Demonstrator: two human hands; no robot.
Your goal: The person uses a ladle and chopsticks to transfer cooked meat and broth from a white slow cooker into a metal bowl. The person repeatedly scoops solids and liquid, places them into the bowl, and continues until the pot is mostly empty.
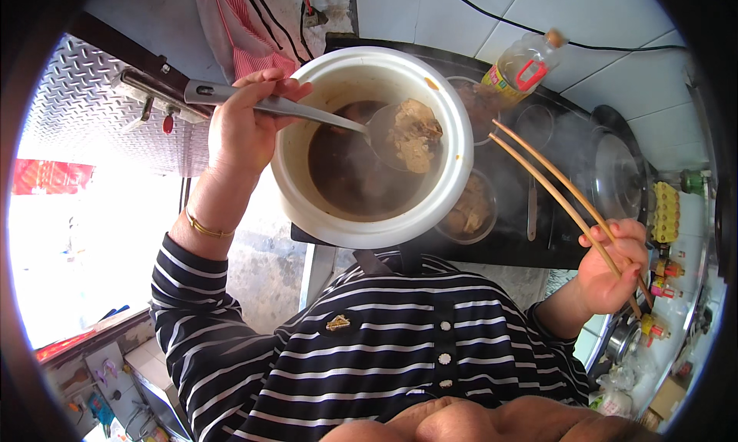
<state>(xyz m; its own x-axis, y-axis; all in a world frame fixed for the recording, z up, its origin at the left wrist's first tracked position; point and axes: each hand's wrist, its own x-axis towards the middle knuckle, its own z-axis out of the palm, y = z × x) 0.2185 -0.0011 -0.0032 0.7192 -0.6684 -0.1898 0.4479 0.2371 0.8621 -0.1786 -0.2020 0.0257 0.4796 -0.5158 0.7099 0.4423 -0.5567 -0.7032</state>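
Note:
My left hand (245, 122) grips the handle of a metal ladle (323, 116), whose bowl hangs over a deep white pot (282, 200). Pale cooked food with a darker piece (415, 133) lies in the ladle. Below it, steaming brown broth (351, 177) fills the lower part of the pot. Over at the right, my right hand (614, 269) holds a pair of long wooden chopsticks (553, 194), their tips apart with nothing between them. Beside the pot stand a clear bowl of pale food pieces (474, 211) and another container of brownish food (478, 105).
A plastic bottle with a red handle (519, 67) stands near the tiled wall. On the black stove surface are a metal-handled utensil (531, 211) and a glass lid (617, 171). Eggs in a yellow tray (666, 211) and bottles line the right. A striped cloth (248, 38) hangs behind the pot.

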